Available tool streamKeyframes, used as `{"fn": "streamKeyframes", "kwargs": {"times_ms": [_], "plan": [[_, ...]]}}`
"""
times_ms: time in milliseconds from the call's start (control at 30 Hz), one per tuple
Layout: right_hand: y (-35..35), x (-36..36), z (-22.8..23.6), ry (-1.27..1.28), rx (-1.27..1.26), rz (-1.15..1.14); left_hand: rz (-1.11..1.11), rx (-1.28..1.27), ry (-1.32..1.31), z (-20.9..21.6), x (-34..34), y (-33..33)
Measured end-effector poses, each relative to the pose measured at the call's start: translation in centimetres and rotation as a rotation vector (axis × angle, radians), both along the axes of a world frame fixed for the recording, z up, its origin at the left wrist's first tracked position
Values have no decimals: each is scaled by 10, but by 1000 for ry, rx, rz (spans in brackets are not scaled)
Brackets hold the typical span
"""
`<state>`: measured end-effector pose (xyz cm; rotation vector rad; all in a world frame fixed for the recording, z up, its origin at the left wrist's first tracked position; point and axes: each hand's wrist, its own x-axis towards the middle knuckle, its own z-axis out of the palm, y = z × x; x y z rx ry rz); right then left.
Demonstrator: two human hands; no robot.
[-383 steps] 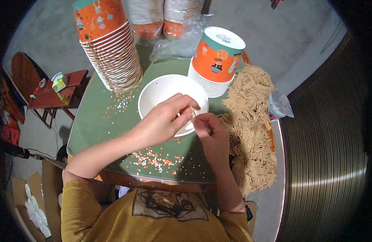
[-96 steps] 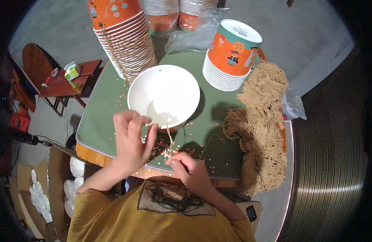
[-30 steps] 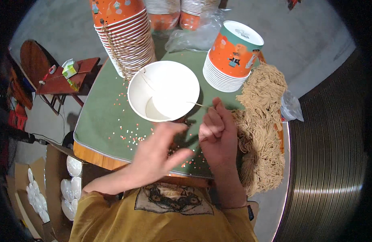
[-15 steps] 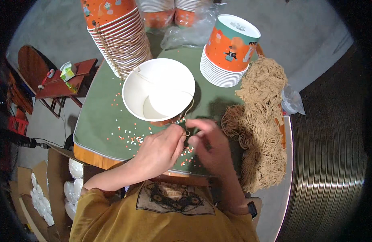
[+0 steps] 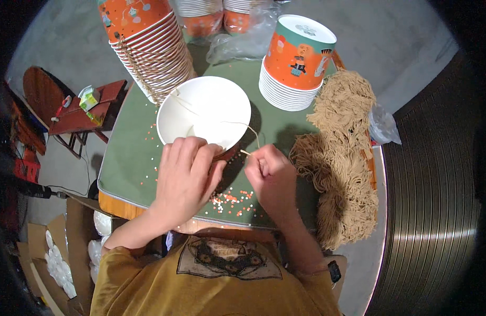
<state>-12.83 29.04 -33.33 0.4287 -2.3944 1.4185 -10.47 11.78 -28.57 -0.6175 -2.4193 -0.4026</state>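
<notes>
A white-lined paper bucket [image 5: 222, 102] with an orange outside stands tilted on the table, its mouth facing up. My left hand [image 5: 185, 171] grips its near rim, fingers over the edge and thumb low on the outside. A thin beige cord [image 5: 255, 134] runs from the bucket's right side to my right hand [image 5: 272, 174], which pinches it closed; a short end sticks out to the left of the fingers. Another bit of cord shows inside the bucket at the upper left. Small orange and white paper dots [image 5: 230, 203] lie scattered between my hands.
A tall stack of nested paper buckets [image 5: 153, 58], wound with cord, stands at the back left. Another upside-down stack [image 5: 295, 63] is at the back right. Hanks of beige cord [image 5: 348, 179] line the right edge. Clear plastic bags [image 5: 237, 45] lie behind. An open carton [image 5: 77, 253] stands lower left.
My left hand has let go of the cord and moved left and up onto the bucket's near rim. The right hand has closed on the cord. The bucket's near side is more covered.
</notes>
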Motion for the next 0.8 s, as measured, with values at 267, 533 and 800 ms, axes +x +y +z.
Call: {"fn": "streamKeyframes", "kwargs": {"times_ms": [267, 533, 800], "plan": [[-12, -12, -7, 83, -43, -19, -37, 28, -109, -4, -8, -4], [-16, -12, -6, 74, -43, -8, -52, 46, -118, -5, -11, -5], [-20, -15, -7, 128, -52, -11, -65, 100, -226, 0, -15, -6]]}}
